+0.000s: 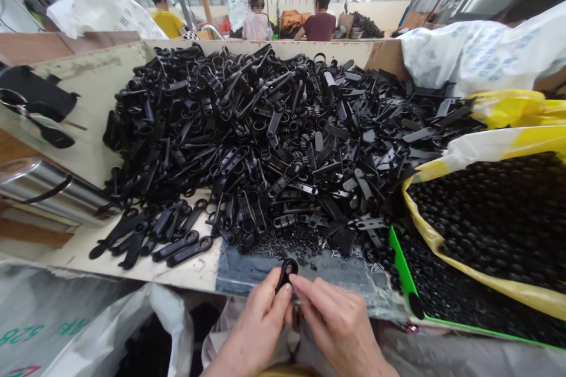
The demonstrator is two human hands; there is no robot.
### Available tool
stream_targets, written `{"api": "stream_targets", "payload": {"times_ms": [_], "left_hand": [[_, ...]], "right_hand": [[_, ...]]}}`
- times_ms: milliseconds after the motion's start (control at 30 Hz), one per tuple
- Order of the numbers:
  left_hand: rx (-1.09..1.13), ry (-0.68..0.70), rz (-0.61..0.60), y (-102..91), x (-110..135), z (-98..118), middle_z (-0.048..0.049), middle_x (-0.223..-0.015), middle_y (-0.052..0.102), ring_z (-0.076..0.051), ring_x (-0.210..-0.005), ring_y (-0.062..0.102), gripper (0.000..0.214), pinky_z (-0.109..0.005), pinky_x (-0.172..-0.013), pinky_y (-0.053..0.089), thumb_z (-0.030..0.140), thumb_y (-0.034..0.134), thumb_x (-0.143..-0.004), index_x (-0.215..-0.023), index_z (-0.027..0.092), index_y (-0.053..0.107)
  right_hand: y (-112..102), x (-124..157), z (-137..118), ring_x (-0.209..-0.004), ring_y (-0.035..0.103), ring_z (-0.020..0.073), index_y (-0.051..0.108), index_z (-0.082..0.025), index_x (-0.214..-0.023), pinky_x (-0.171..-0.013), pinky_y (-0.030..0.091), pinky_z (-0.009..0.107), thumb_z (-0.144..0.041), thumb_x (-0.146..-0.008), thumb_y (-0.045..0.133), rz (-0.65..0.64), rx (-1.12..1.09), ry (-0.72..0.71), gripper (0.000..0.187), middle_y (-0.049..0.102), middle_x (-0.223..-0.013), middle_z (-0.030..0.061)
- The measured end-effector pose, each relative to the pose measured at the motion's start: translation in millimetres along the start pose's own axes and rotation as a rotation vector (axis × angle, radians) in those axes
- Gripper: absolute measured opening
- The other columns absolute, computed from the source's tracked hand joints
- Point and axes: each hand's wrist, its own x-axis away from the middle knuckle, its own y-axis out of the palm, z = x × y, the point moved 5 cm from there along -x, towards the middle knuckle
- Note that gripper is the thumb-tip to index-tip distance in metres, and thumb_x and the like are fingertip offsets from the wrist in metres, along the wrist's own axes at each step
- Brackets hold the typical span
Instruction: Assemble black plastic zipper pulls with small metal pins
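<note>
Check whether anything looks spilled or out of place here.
Possibly the small loose pieces scattered on the blue-grey patch: they lie uncontained, whereas the round black pieces at right sit inside a yellow-edged bag. It may be ordinary clutter. The black part in the left hand shows no plain damage.

Head view, forward and downward over workbench [198,273]
</note>
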Motion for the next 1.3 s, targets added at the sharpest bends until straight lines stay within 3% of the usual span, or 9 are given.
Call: {"api": "stream_targets", "payload": {"times_ms": [100,233,433,600,800,1000,1067,1200,1300], "left_hand": [[-0.067,0.051,-0.052,-0.4,-5.8,5.7,0.0041,-0.066,0.053,-0.014,-0.061,0.045,0.046,-0.026,-0.057,0.035,0.059,0.052,-0.097,-0.111,0.017,0.064],[-0.049,0.059,-0.079,0.1,-8.3,9.1,0.0053,-0.066,0.05,-0.013,-0.062,0.043,0.045,-0.025,-0.059,0.034,0.06,0.047,-0.1,-0.109,0.017,0.06],[-0.084,0.032,-0.109,0.6,-7.4,5.4,0.0067,-0.064,0.045,-0.012,-0.058,0.034,0.053,-0.025,-0.053,0.024,0.066,0.047,-0.097,-0.115,0.017,0.058],[-0.039,0.043,-0.098,-0.3,-9.0,-0.5,0.0057,-0.069,0.046,-0.013,-0.062,0.037,0.055,-0.025,-0.056,0.028,0.067,0.048,-0.096,-0.117,0.017,0.058],[-0.035,0.024,-0.091,-0.7,-7.0,0.5,0.0057,-0.069,0.045,-0.014,-0.065,0.038,0.055,-0.026,-0.057,0.028,0.065,0.047,-0.098,-0.124,0.017,0.055],[-0.016,0.01,-0.093,-1.1,-8.1,-0.2,0.0057,-0.07,0.045,-0.013,-0.063,0.036,0.056,-0.026,-0.055,0.024,0.068,0.049,-0.096,-0.121,0.018,0.055],[-0.006,0.011,-0.101,-0.3,-8.5,1.1,0.0063,-0.068,0.045,-0.013,-0.061,0.034,0.055,-0.026,-0.054,0.024,0.068,0.05,-0.096,-0.119,0.018,0.056],[0.018,-0.004,-0.091,0.4,-8.5,2.8,0.0079,-0.067,0.043,-0.012,-0.059,0.031,0.061,-0.026,-0.054,0.025,0.069,0.052,-0.094,-0.124,0.015,0.053],[0.036,-0.016,-0.06,-0.5,-8.6,-0.3,0.0078,-0.067,0.044,-0.012,-0.06,0.034,0.071,-0.025,-0.055,0.028,0.073,0.054,-0.091,-0.132,0.015,0.052]], "right_hand": [[-0.3,1.2,-5.1,-0.057,0.067,0.0176,0.064,-0.015,-0.131,-0.054,0.048,0.027,-0.017,-0.109,0.038,-0.055,0.128,-0.072,0.034,0.071,-0.074,0.0039],[-7.1,2.5,0.0,-0.071,0.074,0.017,0.049,-0.02,-0.145,-0.064,0.057,0.024,-0.031,-0.111,0.039,-0.115,-0.041,0.082,0.038,0.075,-0.092,0.0053],[-5.8,10.4,9.0,-0.081,0.075,0.019,0.056,-0.024,-0.138,-0.069,0.061,0.026,-0.018,-0.108,0.031,-0.222,-0.046,0.112,0.039,0.074,-0.102,0.0078],[3.6,13.6,13.4,-0.086,0.077,0.0214,0.056,-0.023,-0.143,-0.078,0.062,0.03,-0.02,-0.108,0.037,-0.322,-0.035,0.181,0.04,0.076,-0.103,0.0077],[-4.3,8.3,9.7,-0.08,0.073,0.0182,0.062,-0.024,-0.137,-0.069,0.06,0.026,-0.017,-0.106,0.04,-0.246,-0.115,0.195,0.039,0.071,-0.095,0.0061],[-2.1,10.1,12.0,-0.074,0.071,0.0173,0.07,-0.024,-0.124,-0.064,0.058,0.025,-0.027,-0.111,0.039,-0.212,-0.184,0.216,0.033,0.071,-0.086,0.0035],[-2.2,17.6,15.7,-0.081,0.073,0.0179,0.069,-0.027,-0.127,-0.07,0.06,0.025,-0.032,-0.111,0.042,-0.132,-0.176,0.234,0.031,0.073,-0.091,0.004],[-5.6,32.4,19.5,-0.121,0.067,0.0235,0.056,-0.031,-0.146,-0.096,0.059,0.033,-0.039,-0.11,0.046,0.011,-0.088,0.181,0.038,0.07,-0.13,0.0083],[-4.4,27.1,15.4,-0.1,0.073,0.0192,0.058,-0.029,-0.144,-0.084,0.062,0.028,-0.034,-0.112,0.042,-0.091,-0.135,0.109,0.036,0.074,-0.11,0.0065]]}}
